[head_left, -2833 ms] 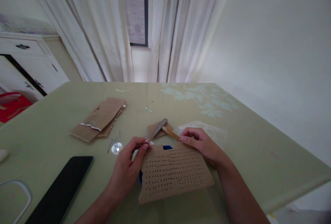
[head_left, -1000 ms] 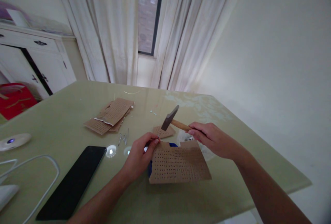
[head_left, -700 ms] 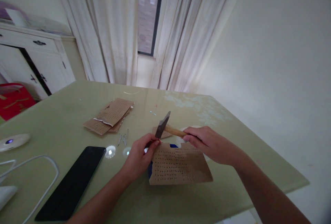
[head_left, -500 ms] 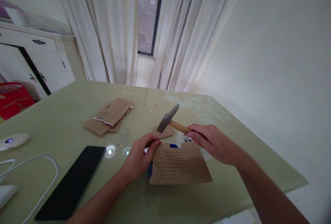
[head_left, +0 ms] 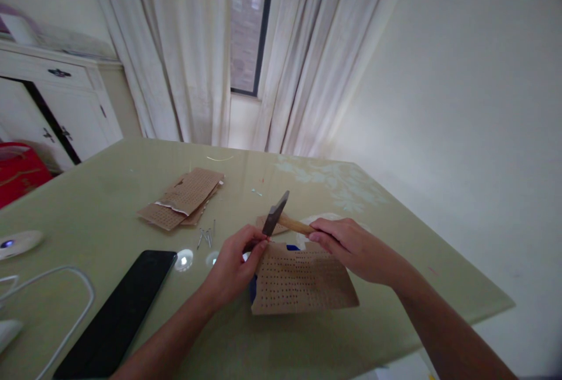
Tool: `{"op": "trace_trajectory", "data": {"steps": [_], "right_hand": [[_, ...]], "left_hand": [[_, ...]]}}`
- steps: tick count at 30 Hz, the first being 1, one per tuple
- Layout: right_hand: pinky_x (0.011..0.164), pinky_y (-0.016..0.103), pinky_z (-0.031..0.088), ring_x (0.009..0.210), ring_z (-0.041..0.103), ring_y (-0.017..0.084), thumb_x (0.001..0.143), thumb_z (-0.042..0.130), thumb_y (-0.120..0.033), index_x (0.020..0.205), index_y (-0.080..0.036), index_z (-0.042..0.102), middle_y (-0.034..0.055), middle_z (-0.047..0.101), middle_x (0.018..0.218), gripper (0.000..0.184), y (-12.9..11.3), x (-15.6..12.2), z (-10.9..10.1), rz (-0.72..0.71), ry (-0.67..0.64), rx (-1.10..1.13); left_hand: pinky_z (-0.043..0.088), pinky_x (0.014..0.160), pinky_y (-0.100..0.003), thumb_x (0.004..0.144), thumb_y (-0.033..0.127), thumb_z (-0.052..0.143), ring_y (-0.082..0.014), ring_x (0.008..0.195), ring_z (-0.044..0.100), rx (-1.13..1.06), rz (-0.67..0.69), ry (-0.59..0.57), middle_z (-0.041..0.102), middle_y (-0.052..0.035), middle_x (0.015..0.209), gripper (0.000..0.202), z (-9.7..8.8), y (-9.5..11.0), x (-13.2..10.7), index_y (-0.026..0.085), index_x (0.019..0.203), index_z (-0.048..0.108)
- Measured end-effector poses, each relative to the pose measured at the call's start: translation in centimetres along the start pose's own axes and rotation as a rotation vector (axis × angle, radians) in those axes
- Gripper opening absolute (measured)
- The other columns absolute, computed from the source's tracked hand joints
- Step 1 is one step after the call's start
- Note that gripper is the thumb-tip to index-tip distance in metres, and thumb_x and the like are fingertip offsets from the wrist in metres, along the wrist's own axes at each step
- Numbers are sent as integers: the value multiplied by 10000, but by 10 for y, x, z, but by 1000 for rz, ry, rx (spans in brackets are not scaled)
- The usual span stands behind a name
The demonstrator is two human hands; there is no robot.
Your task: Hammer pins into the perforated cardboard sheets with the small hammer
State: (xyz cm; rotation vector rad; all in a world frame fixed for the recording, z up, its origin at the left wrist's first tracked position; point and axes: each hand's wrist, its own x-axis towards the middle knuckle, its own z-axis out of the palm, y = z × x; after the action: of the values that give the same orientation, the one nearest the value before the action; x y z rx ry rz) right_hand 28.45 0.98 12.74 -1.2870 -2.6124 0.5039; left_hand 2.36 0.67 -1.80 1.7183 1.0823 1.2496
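Observation:
My right hand (head_left: 351, 245) grips a hammer (head_left: 298, 225) by its wooden handle. The dark metal head is down at the fingertips of my left hand (head_left: 237, 260), touching or almost touching what they pinch. That seems to be a nail, mostly hidden by the fingers and the head. Beneath, a piece of brown cardboard (head_left: 302, 280) full of rows of small holes lies over something blue, which shows at its left and top edges. My left hand rests at the cardboard's upper left corner. Several loose nails (head_left: 205, 236) lie to the left of that hand.
Punched cardboard pieces (head_left: 188, 192) are stacked at the back left of the glossy table (head_left: 246, 348). A black phone-like slab (head_left: 118, 315), a white cable (head_left: 90, 292) and a white oval device (head_left: 20, 243) lie at left. Behind the hammer is a small cardboard scrap (head_left: 281, 229).
The hammer has swung down and left, its head now at my left fingertips. My left hand keeps its pinch at the cardboard's corner. The whole view has shifted slightly.

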Motion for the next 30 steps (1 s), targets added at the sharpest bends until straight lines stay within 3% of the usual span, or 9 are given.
{"op": "trace_trajectory", "data": {"steps": [5, 11, 17, 22, 30], "right_hand": [[695, 309, 392, 716, 592, 183, 1166, 412, -453, 970, -205, 653, 21, 654, 806, 397, -1, -4, -2, 33, 42, 42], [729, 312, 403, 773, 619, 194, 1171, 418, -423, 984, -207, 660, 30, 681, 852, 375, -1, -5, -1, 8, 1, 23], [713, 310, 395, 742, 619, 194, 1170, 397, -455, 950, -203, 655, 32, 670, 817, 422, -3, -5, -6, 26, 67, 30], [764, 319, 402, 825, 651, 220, 1170, 424, -431, 986, -207, 679, 50, 710, 882, 386, -2, -4, -1, -3, -22, -24], [724, 308, 415, 767, 631, 195, 1167, 420, -445, 994, -206, 684, 38, 700, 850, 396, -1, -7, -5, 16, 33, 25]], "left_hand": [[607, 845, -339, 1059, 350, 569, -204, 939, 741, -9, 33, 4, 773, -67, 1045, 200, 0, 4, -1, 210, 1022, 706], [592, 702, -292, 1054, 358, 566, -190, 813, 721, 18, 0, -41, 748, -39, 907, 199, 0, 4, -1, 212, 999, 690], [610, 786, -313, 1047, 348, 576, -196, 873, 744, 5, 41, -43, 774, -53, 993, 193, -1, 5, 0, 210, 1001, 702], [608, 754, -306, 1037, 346, 588, -194, 819, 728, 32, 16, -69, 750, -38, 888, 207, -4, 8, 1, 206, 919, 684], [630, 839, -325, 1030, 354, 621, -200, 902, 761, -5, 22, -84, 774, -45, 971, 190, -5, 2, 3, 215, 1005, 749]]}}
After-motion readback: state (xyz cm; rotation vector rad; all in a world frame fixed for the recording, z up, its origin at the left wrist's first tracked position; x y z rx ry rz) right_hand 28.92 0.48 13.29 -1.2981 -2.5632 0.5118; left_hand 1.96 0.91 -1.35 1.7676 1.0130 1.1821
